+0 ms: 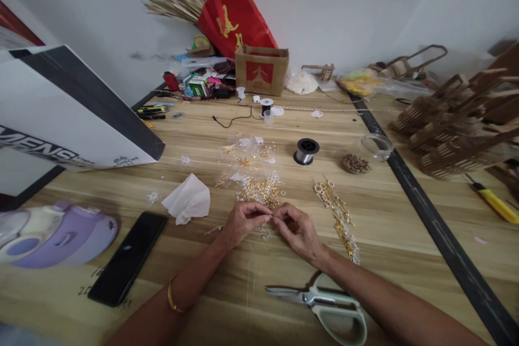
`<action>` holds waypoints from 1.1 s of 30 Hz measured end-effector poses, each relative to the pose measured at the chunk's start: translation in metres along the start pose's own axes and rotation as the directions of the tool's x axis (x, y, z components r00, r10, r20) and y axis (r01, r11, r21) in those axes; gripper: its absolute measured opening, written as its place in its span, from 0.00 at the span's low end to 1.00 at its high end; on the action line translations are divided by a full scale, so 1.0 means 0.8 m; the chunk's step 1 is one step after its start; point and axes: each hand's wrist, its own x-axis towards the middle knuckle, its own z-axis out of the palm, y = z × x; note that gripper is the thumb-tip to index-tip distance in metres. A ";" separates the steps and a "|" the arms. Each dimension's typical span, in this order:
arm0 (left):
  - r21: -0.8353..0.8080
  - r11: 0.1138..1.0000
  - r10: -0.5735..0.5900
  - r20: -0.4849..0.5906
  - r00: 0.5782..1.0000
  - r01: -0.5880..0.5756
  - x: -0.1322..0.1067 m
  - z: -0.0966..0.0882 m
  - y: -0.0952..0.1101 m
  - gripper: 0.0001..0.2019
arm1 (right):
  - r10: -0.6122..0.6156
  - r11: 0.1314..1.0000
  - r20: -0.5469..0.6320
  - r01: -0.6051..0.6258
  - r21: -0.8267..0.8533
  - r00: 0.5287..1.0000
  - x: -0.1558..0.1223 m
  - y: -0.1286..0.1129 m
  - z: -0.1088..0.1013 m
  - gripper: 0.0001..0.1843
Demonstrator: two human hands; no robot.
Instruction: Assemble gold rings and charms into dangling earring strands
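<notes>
My left hand (246, 221) and my right hand (297, 230) meet fingertip to fingertip over the wooden table. Both pinch at the same spot, where a tiny silvery piece shows, too small to name. Just beneath the fingers lies a small bit of silver chain (265, 233). Right behind my hands spreads a pile of gold and silver jewelry findings (257, 192). Linked gold and silver chains (338, 213) lie to the right of my right hand. Scissors with pale green handles (324, 303) rest below my right forearm.
A wire spool (306, 152) and a jar of dark beads (357, 162) stand farther back. On the left are a tissue (187, 198), a black phone (127, 257), a purple bottle (60, 235) and a large white box (73, 113). Woven baskets (446, 124) crowd the right side.
</notes>
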 end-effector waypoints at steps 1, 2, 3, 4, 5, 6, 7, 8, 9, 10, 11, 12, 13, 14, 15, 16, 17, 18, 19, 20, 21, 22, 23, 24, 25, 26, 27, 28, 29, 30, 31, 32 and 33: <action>-0.009 1.000 -0.002 0.002 1.000 0.003 0.000 0.000 0.000 0.08 | -0.001 1.000 0.002 0.001 0.000 1.000 0.000 0.000 0.000 0.07; -0.016 1.000 -0.004 0.004 1.000 0.004 0.000 0.000 -0.001 0.08 | 0.000 1.000 0.005 0.000 0.001 1.000 0.000 -0.001 0.000 0.07; -0.021 1.000 -0.004 0.004 1.000 0.004 0.000 0.000 -0.001 0.08 | 0.001 1.000 0.004 -0.001 0.002 1.000 0.000 -0.001 -0.001 0.07; -0.022 1.000 -0.004 0.003 1.000 0.004 0.000 0.000 -0.001 0.08 | 0.005 1.000 0.006 -0.005 0.004 1.000 0.000 -0.002 -0.001 0.07; -0.022 1.000 -0.004 0.001 1.000 0.004 0.000 0.000 -0.001 0.08 | 0.010 1.000 0.007 -0.010 0.006 1.000 0.000 -0.002 -0.001 0.07; -0.021 1.000 -0.005 -0.002 1.000 0.005 0.000 0.000 -0.001 0.08 | 0.014 1.000 0.006 -0.014 0.009 1.000 0.000 -0.002 -0.001 0.07; -0.023 1.000 -0.005 -0.005 1.000 0.005 0.000 0.000 -0.001 0.08 | 0.016 1.000 0.007 -0.016 0.013 1.000 0.000 -0.002 -0.001 0.07; -0.027 1.000 -0.003 -0.006 1.000 0.003 0.000 0.000 -0.002 0.08 | 0.016 1.000 0.007 -0.016 0.017 1.000 0.000 -0.002 0.000 0.07; -0.031 1.000 -0.002 -0.005 1.000 0.002 0.000 0.000 -0.002 0.07 | 0.015 1.000 0.008 -0.015 0.020 1.000 0.000 -0.002 0.000 0.07; -0.033 0.999 -0.001 -0.005 1.000 0.001 0.000 0.000 -0.002 0.07 | 0.013 1.000 0.007 -0.013 0.022 1.000 0.000 -0.002 0.000 0.08; -0.034 0.999 0.001 -0.005 1.000 -0.001 0.000 0.000 -0.002 0.07 | 0.013 1.000 0.005 -0.013 0.023 1.000 0.000 -0.001 0.000 0.08; -0.033 0.999 0.004 -0.006 1.000 -0.004 0.000 0.000 -0.003 0.07 | 0.014 1.000 0.006 -0.014 0.024 1.000 0.000 -0.001 0.000 0.08; -0.031 0.999 0.008 -0.006 1.000 -0.008 0.001 0.000 -0.003 0.07 | 0.015 1.000 0.006 -0.015 0.023 1.000 0.000 0.000 0.000 0.08; -0.028 1.000 0.011 -0.008 1.000 -0.011 0.001 -0.001 -0.004 0.08 | 0.015 1.000 0.005 -0.015 0.022 1.000 0.000 0.000 0.000 0.08; -0.024 1.000 0.014 -0.009 1.000 -0.014 0.001 -0.001 -0.004 0.08 | 0.013 1.000 0.005 -0.013 0.020 1.000 0.000 0.000 0.000 0.08; -0.022 1.000 0.016 -0.008 1.000 -0.016 0.001 -0.001 -0.004 0.08 | 0.011 1.000 0.005 -0.011 0.018 1.000 0.000 0.000 0.000 0.08; -0.020 1.000 0.016 -0.008 1.000 -0.016 0.001 -0.001 -0.004 0.08 | 0.008 1.000 0.006 -0.009 0.015 1.000 0.000 0.000 0.000 0.08; -0.021 1.000 0.015 -0.008 1.000 -0.015 0.002 -0.001 -0.003 0.08 | 0.007 1.000 0.004 -0.007 0.014 1.000 0.000 0.000 0.000 0.07; -0.022 1.000 0.014 -0.008 1.000 -0.014 0.001 -0.001 -0.002 0.07 | 0.007 1.000 0.003 -0.007 0.014 1.000 0.000 0.000 0.000 0.07; -0.025 1.000 0.014 -0.009 1.000 -0.014 0.001 -0.001 -0.002 0.07 | 0.007 1.000 0.003 -0.007 0.015 1.000 0.000 -0.001 0.000 0.07; -0.027 1.000 0.013 -0.010 1.000 -0.014 0.001 0.000 -0.001 0.07 | 0.009 1.000 0.003 -0.009 0.016 1.000 0.000 -0.001 0.000 0.07; -0.028 1.000 0.014 -0.011 1.000 -0.014 0.001 0.000 0.000 0.07 | 0.010 1.000 0.003 -0.010 0.016 1.000 0.000 -0.001 0.000 0.07; -0.026 1.000 0.013 -0.010 1.000 -0.014 0.001 0.000 0.000 0.08 | 0.011 1.000 0.002 -0.011 0.015 1.000 0.000 -0.002 -0.001 0.07; -0.025 1.000 0.012 -0.008 1.000 -0.012 0.001 0.000 0.000 0.08 | 0.009 1.000 0.001 -0.009 0.013 1.000 0.000 -0.002 -0.001 0.07; -0.024 1.000 0.012 -0.008 1.000 -0.012 0.001 0.000 0.000 0.08 | 0.007 1.000 0.001 -0.007 0.009 1.000 0.000 -0.002 -0.001 0.07; -0.026 1.000 0.012 -0.009 1.000 -0.012 0.001 0.000 0.000 0.08 | 0.005 1.000 0.002 -0.005 0.005 1.000 0.000 -0.003 -0.001 0.07; -0.028 1.000 0.011 -0.009 1.000 -0.011 0.001 -0.001 -0.001 0.08 | 0.003 1.000 0.002 -0.003 0.000 1.000 0.000 -0.003 -0.001 0.07; -0.030 1.000 0.009 -0.010 1.000 -0.010 0.001 -0.001 -0.001 0.08 | 0.000 1.000 0.002 0.000 -0.003 1.000 0.000 -0.003 -0.001 0.07; -0.033 0.999 0.009 -0.011 1.000 -0.009 0.001 -0.001 0.000 0.08 | -0.002 1.000 0.004 0.002 -0.006 1.000 0.000 -0.004 -0.001 0.06; -0.036 0.999 0.008 -0.011 1.000 -0.008 0.001 -0.001 0.000 0.08 | -0.005 1.000 0.005 0.005 -0.009 1.000 0.000 -0.004 -0.001 0.06; -0.039 0.999 0.007 -0.011 1.000 -0.007 0.001 -0.001 0.000 0.08 | -0.008 1.000 0.004 0.008 -0.010 1.000 0.000 -0.004 -0.001 0.06; -0.040 0.999 0.007 -0.011 1.000 -0.008 0.001 -0.001 0.001 0.08 | -0.013 1.000 0.002 0.013 -0.008 1.000 0.000 -0.005 -0.002 0.06; -0.040 0.999 0.009 -0.011 1.000 -0.009 0.001 -0.001 0.002 0.08 | -0.014 1.000 0.003 0.014 -0.006 1.000 0.000 -0.005 -0.002 0.06</action>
